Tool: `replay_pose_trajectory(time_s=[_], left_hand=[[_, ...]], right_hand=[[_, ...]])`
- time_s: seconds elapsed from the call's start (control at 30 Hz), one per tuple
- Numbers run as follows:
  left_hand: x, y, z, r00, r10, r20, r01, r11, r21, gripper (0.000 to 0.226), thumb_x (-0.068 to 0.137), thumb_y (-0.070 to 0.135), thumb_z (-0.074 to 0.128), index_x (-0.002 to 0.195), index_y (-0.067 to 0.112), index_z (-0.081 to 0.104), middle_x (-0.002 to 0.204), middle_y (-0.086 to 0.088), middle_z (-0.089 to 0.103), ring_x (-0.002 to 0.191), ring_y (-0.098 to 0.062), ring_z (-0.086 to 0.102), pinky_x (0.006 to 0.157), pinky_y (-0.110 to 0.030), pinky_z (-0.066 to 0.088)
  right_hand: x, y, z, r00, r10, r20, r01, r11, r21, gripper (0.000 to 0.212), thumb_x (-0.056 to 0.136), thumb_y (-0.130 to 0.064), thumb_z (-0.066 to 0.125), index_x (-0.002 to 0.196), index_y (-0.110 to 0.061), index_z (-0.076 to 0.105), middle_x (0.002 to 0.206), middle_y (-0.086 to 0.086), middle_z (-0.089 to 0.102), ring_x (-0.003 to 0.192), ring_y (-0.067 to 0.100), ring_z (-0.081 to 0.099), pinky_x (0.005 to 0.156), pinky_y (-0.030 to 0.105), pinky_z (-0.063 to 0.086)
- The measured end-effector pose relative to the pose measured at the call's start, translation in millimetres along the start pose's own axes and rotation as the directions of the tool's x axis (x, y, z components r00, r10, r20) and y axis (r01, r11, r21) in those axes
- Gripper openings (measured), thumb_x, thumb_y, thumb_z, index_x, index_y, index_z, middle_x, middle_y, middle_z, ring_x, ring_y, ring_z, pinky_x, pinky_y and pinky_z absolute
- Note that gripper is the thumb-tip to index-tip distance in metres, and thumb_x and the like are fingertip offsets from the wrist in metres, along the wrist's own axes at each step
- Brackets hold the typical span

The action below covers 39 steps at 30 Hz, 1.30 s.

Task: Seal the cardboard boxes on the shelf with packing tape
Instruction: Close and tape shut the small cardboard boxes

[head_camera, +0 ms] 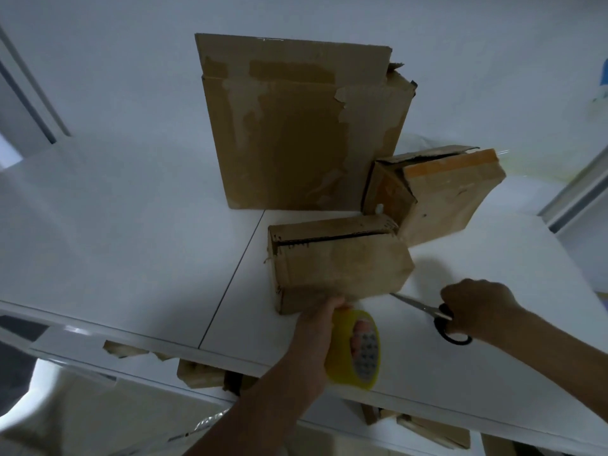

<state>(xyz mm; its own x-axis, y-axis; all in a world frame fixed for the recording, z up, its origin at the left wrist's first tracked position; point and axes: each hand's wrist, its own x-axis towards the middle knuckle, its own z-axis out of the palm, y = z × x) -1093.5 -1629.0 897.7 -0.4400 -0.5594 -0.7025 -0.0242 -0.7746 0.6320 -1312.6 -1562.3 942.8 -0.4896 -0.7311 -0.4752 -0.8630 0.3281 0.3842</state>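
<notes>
Three cardboard boxes stand on the white shelf top [131, 225]. Nearest is a small box [339, 261] whose top flap seam gapes as a dark slit. My left hand [316, 343] grips a yellow tape roll [355, 350] just in front of this box, fingers through the core and thumb up against the box's front face. My right hand [477, 311] holds black-handled scissors [427, 312], blades pointing left toward the box's lower right corner. Behind it a large worn box [296, 126] stands upright. To the right a medium box [434, 192] leans, its flap loose.
The shelf's front edge [164, 343] runs across the lower view. More cardboard pieces [197, 373] sit on the level below. A white wall rises behind the boxes. A seam [237, 268] divides the shelf top into two panels.
</notes>
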Motion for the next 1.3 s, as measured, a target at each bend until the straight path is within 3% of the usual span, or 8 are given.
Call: replay_pose_trajectory(time_s=[0.07,0.3,0.57,0.7,0.87,1.07,1.2,1.3], left_hand=[[-10.5,-1.1,3.9,0.991,0.130,0.038,-0.128,0.991,-0.033,0.014,0.095,0.024,0.061,0.102,0.012,0.060,0.069,-0.007,0.074,0.052,-0.018,0.067,0.050,-0.025,0.055],[-32.9,-6.0,2.1,0.928,0.373,0.025,-0.374,0.926,0.061,0.015,0.093,0.018,0.065,0.106,0.012,0.061,0.077,-0.015,0.075,0.066,-0.025,0.074,0.058,-0.036,0.058],[-65.5,7.7,-30.8,0.723,0.691,-0.033,-0.659,0.702,0.270,0.020,0.078,0.028,0.070,0.094,0.015,0.072,0.083,-0.010,0.077,0.065,-0.029,0.074,0.064,-0.042,0.060],[-71.9,19.3,-52.1,0.641,0.726,-0.248,-0.699,0.686,0.202,0.006,0.087,0.022,0.067,0.091,0.024,0.071,0.074,0.002,0.075,0.064,-0.015,0.071,0.046,-0.027,0.053],[-60.1,30.8,-70.7,0.497,0.797,-0.343,-0.800,0.574,0.175,0.028,0.083,0.018,0.072,0.107,0.030,0.064,0.096,0.007,0.076,0.095,-0.023,0.070,0.075,-0.042,0.054],[-20.6,39.2,-82.3,0.420,0.882,-0.213,-0.833,0.468,0.295,0.069,0.083,-0.006,0.070,0.130,0.029,0.034,0.130,0.006,0.055,0.114,-0.019,0.065,0.089,-0.043,0.056],[10.7,41.8,-91.7,0.391,0.904,-0.175,-0.850,0.427,0.308,0.061,0.090,-0.007,0.061,0.129,0.023,0.026,0.121,0.007,0.054,0.108,-0.026,0.068,0.087,-0.040,0.057],[23.1,41.4,-91.7,0.425,0.885,-0.188,-0.804,0.465,0.371,0.061,0.089,0.003,0.068,0.128,0.022,0.026,0.104,0.004,0.055,0.088,-0.015,0.065,0.068,-0.022,0.055]], right_hand=[[-4.3,-0.7,18.8,0.998,0.055,-0.033,-0.054,0.998,0.043,0.029,0.089,-0.054,0.055,0.094,-0.026,0.054,0.079,-0.008,0.050,0.079,0.014,0.057,0.067,0.024,0.044],[-11.0,-0.5,40.5,0.990,0.129,-0.059,-0.114,0.972,0.203,0.031,0.092,-0.052,0.055,0.085,-0.022,0.049,0.072,-0.006,0.042,0.078,0.017,0.054,0.066,0.025,0.042],[-0.6,-1.8,29.9,0.987,0.150,-0.054,-0.139,0.974,0.177,0.030,0.095,-0.041,0.050,0.112,-0.018,0.059,0.102,0.000,0.059,0.099,0.020,0.062,0.073,0.027,0.044],[4.6,-4.2,17.9,0.930,0.163,-0.331,-0.038,0.935,0.352,0.030,0.097,-0.039,0.048,0.120,-0.020,0.049,0.111,0.002,0.056,0.093,0.024,0.063,0.074,0.033,0.052],[21.4,-12.0,-1.4,0.719,0.146,-0.679,0.287,0.828,0.481,0.044,0.094,-0.043,0.053,0.128,-0.017,0.046,0.117,0.010,0.056,0.093,0.029,0.061,0.070,0.035,0.051],[47.1,-31.9,-16.3,0.900,-0.071,-0.430,0.393,0.559,0.730,0.074,0.091,-0.058,0.052,0.149,-0.050,0.008,0.142,0.010,0.046,0.124,0.031,0.051,0.104,0.036,0.042],[42.8,-44.8,-6.6,0.900,-0.037,-0.435,0.362,0.621,0.696,0.074,0.088,-0.064,0.046,0.152,-0.037,0.021,0.144,0.010,0.046,0.125,0.029,0.050,0.103,0.032,0.042],[24.7,-50.9,-2.1,0.878,-0.041,-0.476,0.385,0.652,0.653,0.075,0.088,-0.063,0.047,0.152,-0.032,0.025,0.136,0.009,0.053,0.118,0.028,0.056,0.099,0.032,0.045]])
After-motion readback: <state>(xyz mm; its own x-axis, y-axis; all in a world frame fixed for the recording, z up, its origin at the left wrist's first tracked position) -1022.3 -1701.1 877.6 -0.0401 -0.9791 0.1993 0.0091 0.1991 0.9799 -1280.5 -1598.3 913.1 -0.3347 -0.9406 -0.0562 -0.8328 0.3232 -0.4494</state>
